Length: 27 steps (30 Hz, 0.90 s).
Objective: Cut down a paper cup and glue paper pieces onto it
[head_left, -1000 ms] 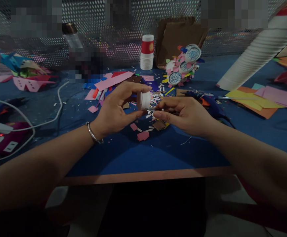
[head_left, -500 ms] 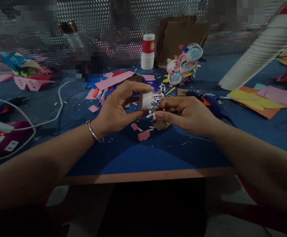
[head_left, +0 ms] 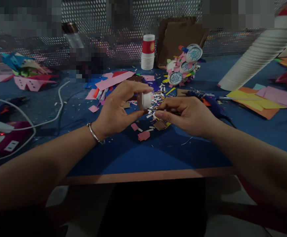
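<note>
My left hand (head_left: 117,107) grips a short white paper cup piece (head_left: 147,100) on its side, thumb below and fingers above. My right hand (head_left: 190,115) is closed in a pinch on a thin, dark, narrow thing (head_left: 152,109). Its tip meets the lower edge of the cup piece; its kind is too small to make out. Beneath both hands lie cut paper scraps (head_left: 143,136) in pink, white and yellow.
Paper cups (head_left: 147,61) stand stacked at the back beside cardboard (head_left: 180,39) and a decorated cup model (head_left: 183,65). A long cup stack (head_left: 259,54) leans at right above coloured paper (head_left: 254,100). White cable (head_left: 59,108) and a purple device (head_left: 17,138) lie left.
The cup piece has turned slightly in my left hand, its rim now more toward the left. Both hands stay in nearly the same place.
</note>
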Each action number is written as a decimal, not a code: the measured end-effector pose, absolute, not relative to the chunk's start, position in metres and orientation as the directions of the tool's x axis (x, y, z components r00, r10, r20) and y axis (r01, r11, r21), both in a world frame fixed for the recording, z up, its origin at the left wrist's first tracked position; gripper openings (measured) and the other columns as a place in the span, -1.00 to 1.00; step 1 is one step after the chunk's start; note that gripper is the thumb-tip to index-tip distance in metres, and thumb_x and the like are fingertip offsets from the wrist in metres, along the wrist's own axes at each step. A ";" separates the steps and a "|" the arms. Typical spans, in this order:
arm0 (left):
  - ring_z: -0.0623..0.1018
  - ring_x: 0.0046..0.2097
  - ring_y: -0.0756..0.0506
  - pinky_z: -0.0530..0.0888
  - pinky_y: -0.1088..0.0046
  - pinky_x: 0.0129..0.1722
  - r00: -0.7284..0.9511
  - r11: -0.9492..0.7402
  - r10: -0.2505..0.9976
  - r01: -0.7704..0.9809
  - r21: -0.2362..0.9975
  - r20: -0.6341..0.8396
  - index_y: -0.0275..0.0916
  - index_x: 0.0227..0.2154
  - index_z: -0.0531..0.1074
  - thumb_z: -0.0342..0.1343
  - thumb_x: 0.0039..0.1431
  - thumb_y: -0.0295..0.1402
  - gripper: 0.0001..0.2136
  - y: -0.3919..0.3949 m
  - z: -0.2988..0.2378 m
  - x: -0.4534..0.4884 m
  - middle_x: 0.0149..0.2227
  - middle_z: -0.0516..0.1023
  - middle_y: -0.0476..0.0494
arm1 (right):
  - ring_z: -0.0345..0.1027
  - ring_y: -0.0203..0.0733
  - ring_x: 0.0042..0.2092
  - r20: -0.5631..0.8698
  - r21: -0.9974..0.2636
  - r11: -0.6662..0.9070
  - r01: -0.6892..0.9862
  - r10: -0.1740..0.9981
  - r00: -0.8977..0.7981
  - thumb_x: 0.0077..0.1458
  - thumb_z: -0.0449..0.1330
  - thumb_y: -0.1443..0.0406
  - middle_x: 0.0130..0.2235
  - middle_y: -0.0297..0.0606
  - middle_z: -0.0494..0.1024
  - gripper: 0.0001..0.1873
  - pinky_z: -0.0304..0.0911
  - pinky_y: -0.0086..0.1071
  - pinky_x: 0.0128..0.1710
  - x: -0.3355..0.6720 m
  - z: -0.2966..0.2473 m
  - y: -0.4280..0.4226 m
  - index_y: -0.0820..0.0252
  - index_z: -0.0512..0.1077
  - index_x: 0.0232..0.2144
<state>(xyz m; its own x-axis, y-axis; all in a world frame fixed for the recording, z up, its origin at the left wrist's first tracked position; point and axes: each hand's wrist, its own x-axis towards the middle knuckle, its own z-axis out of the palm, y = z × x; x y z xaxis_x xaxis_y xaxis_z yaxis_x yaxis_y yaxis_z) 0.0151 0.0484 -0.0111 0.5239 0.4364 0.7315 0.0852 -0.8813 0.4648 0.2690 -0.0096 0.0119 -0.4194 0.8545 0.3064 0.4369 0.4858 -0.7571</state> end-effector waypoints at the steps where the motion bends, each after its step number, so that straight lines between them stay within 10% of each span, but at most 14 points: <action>1: 0.59 0.30 -0.34 0.72 -0.04 0.14 0.528 -0.870 0.460 0.108 0.480 0.714 0.03 0.22 0.55 0.44 0.26 -0.28 -0.52 0.048 -0.012 0.015 0.23 0.60 -0.16 | 0.26 -0.27 -0.41 0.308 -0.752 0.485 0.446 0.857 -0.413 0.26 0.38 -0.15 -0.42 -0.35 0.50 -0.50 0.13 -0.31 -0.39 0.269 0.012 -0.009 0.14 0.55 -0.34; 17: 0.66 0.12 -0.18 0.70 0.18 0.13 0.529 -0.751 0.583 0.060 0.658 0.617 -0.12 0.15 0.45 0.48 0.15 -0.32 -0.47 0.051 -0.019 0.020 0.14 0.58 -0.20 | 0.19 -0.25 -0.42 0.275 -0.766 0.426 0.481 0.894 -0.355 0.21 0.33 -0.31 -0.42 -0.31 0.45 -0.38 0.04 -0.29 -0.43 0.276 0.017 -0.005 0.10 0.58 -0.38; 27: 0.68 0.12 -0.20 0.71 0.17 0.12 0.555 -0.834 0.494 0.083 0.545 0.670 -0.10 0.17 0.52 0.47 0.17 -0.34 -0.50 0.051 -0.016 0.018 0.12 0.63 -0.17 | 0.19 -0.27 -0.43 0.250 -0.795 0.414 0.443 0.889 -0.383 0.23 0.37 -0.25 -0.45 -0.35 0.44 -0.43 0.03 -0.29 -0.44 0.275 0.017 -0.005 0.11 0.57 -0.38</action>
<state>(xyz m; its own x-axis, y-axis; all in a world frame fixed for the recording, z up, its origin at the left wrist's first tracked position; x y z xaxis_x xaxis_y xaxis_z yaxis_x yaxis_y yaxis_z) 0.0175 0.0511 -0.0162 0.5548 0.4935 0.6698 0.0833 -0.8340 0.5455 0.2751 -0.0055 0.0167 -0.3828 0.8893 0.2503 0.4426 0.4143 -0.7952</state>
